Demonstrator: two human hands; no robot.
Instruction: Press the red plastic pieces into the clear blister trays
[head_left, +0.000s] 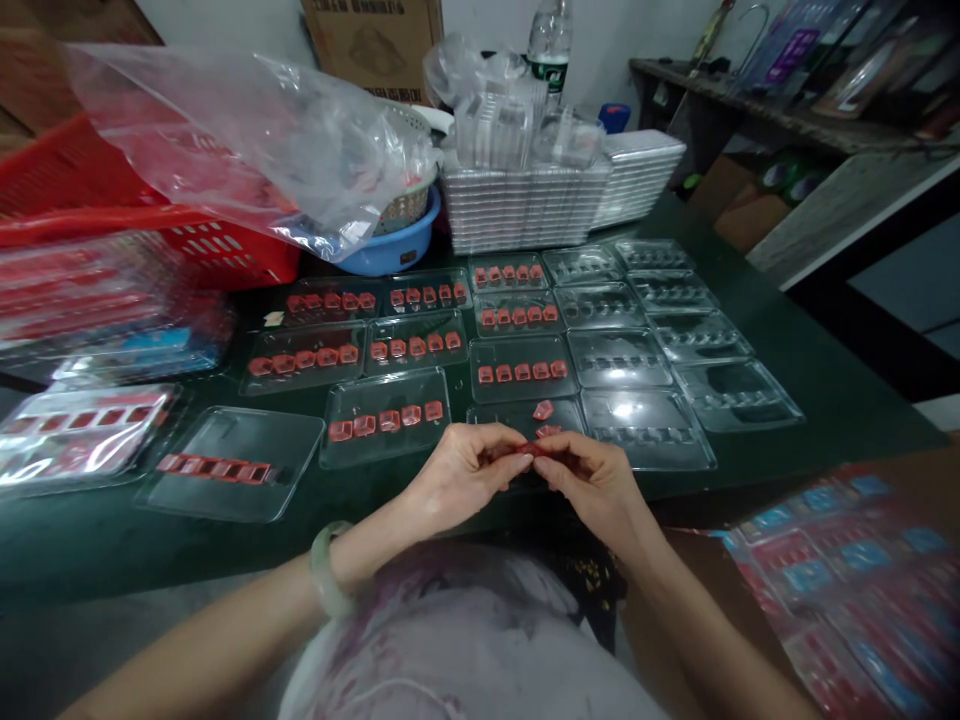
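My left hand (pixel 463 476) and my right hand (pixel 592 484) meet at the table's near edge, both pinched on a strip of small red pieces (pixel 541 449) held between their fingertips. Just beyond them lies a clear plastic tray (pixel 499 414) with one loose red piece (pixel 543 409) in it. Rows of clear trays cover the dark green table (pixel 825 390); those on the left, such as the filled tray (pixel 386 416), hold rows of red pieces, while those on the right, such as the bare tray (pixel 645 430), hold none.
A red basket (pixel 150 215) under a big clear bag (pixel 247 140), a blue bowl (pixel 397 245) and stacks of clear trays (pixel 525 200) stand at the back. Packed red-and-blue cards (pixel 847 580) lie at lower right. More filled packs (pixel 82 430) sit at left.
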